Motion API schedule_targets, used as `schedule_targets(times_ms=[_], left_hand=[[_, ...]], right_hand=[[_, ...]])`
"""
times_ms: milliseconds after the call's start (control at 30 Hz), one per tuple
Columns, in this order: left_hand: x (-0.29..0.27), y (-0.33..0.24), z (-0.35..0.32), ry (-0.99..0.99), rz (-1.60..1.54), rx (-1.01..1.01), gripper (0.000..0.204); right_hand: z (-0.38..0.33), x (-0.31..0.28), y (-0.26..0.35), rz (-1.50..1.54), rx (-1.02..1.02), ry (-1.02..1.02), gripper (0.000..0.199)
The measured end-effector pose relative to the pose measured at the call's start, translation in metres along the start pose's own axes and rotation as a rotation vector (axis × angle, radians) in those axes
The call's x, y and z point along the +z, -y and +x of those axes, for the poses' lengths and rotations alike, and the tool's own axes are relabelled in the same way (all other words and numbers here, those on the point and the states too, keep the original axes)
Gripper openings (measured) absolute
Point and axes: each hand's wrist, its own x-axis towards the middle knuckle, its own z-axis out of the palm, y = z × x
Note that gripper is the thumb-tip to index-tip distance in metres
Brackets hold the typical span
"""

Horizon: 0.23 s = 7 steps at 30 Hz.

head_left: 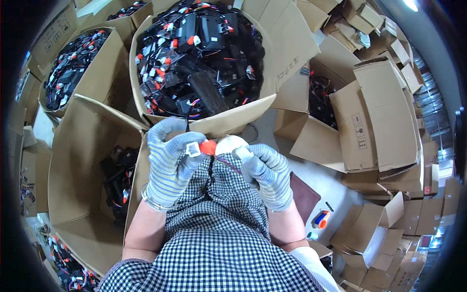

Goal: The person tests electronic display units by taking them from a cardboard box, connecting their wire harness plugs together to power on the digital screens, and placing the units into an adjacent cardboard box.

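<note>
Both my hands wear striped grey knit gloves and meet over my lap, above my checked apron. My left hand (170, 163) pinches a small white plug connector (193, 149) joined to an orange connector (208, 147). My right hand (270, 173) grips a white piece (242, 153) beside it, with thin coloured wires (228, 163) running under the fingers. A big open cardboard box (233, 121) heaped with black parts and red-white wired connectors (199, 53) stands straight ahead of my hands.
A part-filled cardboard box (73, 160) stands at my left. More boxes of the same parts (73, 58) stand at the far left. Stacks of open and flattened cardboard boxes (379, 121) crowd the right. An orange and blue tape dispenser (321, 220) lies on the floor at right.
</note>
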Motion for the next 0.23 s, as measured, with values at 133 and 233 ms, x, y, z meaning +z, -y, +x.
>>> schedule_targets(times_ms=[133, 233], left_hand=[[0.001, 0.005, -0.006, 0.121, -0.233, -0.055, 0.027], [0.002, 0.008, -0.005, 0.276, -0.130, 0.063, 0.032]], right_hand=[[0.006, -0.003, 0.004, -0.271, 0.065, 0.153, 0.028], [0.013, 0.005, -0.007, -0.432, 0.017, 0.227, 0.030]])
